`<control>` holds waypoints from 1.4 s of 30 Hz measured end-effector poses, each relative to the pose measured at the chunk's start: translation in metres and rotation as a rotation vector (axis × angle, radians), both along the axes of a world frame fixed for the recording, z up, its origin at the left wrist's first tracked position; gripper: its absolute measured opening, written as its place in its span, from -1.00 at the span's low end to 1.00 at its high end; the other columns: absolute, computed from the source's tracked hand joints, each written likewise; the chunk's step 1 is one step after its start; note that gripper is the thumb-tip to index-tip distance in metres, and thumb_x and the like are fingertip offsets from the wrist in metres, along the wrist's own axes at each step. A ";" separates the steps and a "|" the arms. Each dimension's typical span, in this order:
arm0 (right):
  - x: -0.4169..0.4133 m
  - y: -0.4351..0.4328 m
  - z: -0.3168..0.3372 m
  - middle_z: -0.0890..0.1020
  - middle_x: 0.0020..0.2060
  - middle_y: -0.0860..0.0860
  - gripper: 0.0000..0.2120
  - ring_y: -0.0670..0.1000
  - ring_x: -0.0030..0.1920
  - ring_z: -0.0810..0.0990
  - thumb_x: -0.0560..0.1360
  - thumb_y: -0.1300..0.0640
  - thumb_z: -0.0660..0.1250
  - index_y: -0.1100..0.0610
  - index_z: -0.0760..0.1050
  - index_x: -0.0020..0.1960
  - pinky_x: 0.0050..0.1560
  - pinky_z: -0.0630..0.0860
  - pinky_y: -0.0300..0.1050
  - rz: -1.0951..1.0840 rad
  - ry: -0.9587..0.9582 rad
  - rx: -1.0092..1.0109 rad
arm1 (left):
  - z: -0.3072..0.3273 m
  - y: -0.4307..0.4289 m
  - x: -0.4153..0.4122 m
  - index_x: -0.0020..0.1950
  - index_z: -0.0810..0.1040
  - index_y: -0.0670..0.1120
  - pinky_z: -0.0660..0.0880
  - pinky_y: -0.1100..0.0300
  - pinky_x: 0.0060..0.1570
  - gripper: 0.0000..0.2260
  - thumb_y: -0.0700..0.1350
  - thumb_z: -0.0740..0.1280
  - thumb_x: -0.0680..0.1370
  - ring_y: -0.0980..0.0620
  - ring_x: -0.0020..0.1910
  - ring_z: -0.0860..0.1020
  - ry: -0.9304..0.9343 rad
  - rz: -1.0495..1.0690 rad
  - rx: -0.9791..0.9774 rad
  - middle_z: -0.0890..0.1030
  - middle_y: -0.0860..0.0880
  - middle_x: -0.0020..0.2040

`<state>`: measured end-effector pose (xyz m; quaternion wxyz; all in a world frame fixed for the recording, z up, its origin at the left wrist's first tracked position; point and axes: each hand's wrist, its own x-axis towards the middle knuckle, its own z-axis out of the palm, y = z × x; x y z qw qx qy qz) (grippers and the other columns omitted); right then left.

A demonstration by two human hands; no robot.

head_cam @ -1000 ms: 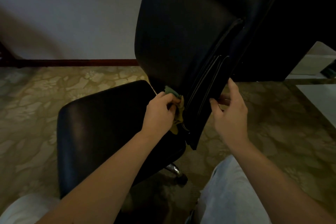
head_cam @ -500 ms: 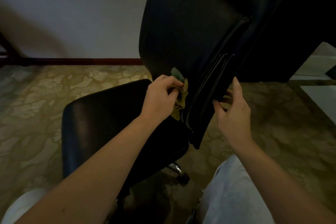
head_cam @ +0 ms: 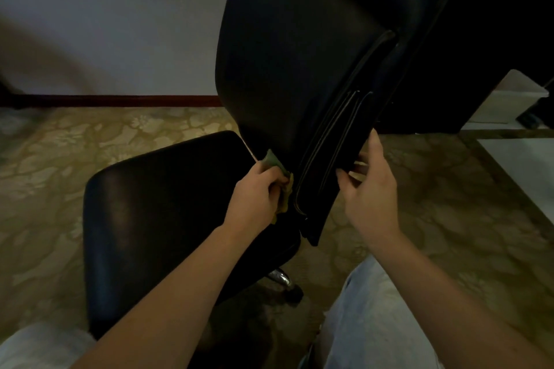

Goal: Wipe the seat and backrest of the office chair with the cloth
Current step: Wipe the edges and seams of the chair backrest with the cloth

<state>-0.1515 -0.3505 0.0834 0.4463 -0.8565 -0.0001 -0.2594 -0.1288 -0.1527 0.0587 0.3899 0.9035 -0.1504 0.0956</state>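
From the head camera, the left hand [head_cam: 259, 193] is closed up tight. Its fingers curl round a bunched cloth [head_cam: 272, 159]. The cloth is green and yellow. A bit of it pokes out above the knuckles, and more hangs down under the fingers. The hand pushes the cloth into the low corner of the chair, right where the backrest [head_cam: 299, 54] meets the seat [head_cam: 168, 204]. The cloth touches the bottom of the backrest there. The left arm is bare and reaches up from the bottom left, over the near side of the seat.

The right hand [head_cam: 370, 189] holds the low right edge of the backrest. The thumb sits on the near side of the edge. One finger points up along the edge, and the others bend round behind it. The right arm is bare too and comes in from the bottom right.

The backrest is black and shiny and stands tall, leaning a little to the right. The seat is black and flat. A shiny metal foot [head_cam: 280, 275] shows under it. A leg [head_cam: 368, 323] in light jeans is under the right arm. The floor [head_cam: 449, 219] has a leafy pattern. A pale wall [head_cam: 105, 24] is behind.
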 end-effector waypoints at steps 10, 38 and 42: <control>-0.001 0.002 -0.010 0.45 0.15 -0.02 -0.14 -0.14 0.04 0.49 0.54 0.22 0.41 -0.01 -0.06 0.64 -0.01 0.46 -0.32 -0.061 0.004 -0.091 | 0.038 -0.011 0.004 0.08 0.65 -0.09 0.52 0.37 0.06 -0.84 -0.28 0.32 0.60 0.18 0.02 0.55 -0.153 0.002 -0.213 0.54 0.07 0.07; -0.006 0.011 -0.006 0.44 0.15 0.02 -0.14 -0.11 0.01 0.50 0.54 0.27 0.39 -0.05 -0.06 0.63 0.01 0.60 -0.10 -0.099 0.022 -0.085 | 0.009 -0.025 -0.001 0.06 0.52 -0.12 0.49 0.28 -0.17 -0.88 -0.30 0.27 0.59 0.15 -0.13 0.47 -0.122 0.106 -0.213 0.45 0.01 0.04; -0.007 0.012 -0.008 0.42 0.13 0.04 -0.13 -0.06 -0.01 0.51 0.54 0.29 0.38 -0.03 -0.07 0.63 -0.03 0.62 -0.02 -0.119 0.020 -0.108 | -0.008 -0.034 -0.010 0.07 0.50 -0.14 0.46 0.31 -0.27 -0.88 -0.32 0.25 0.61 0.09 -0.17 0.46 -0.117 0.186 -0.227 0.41 0.01 0.04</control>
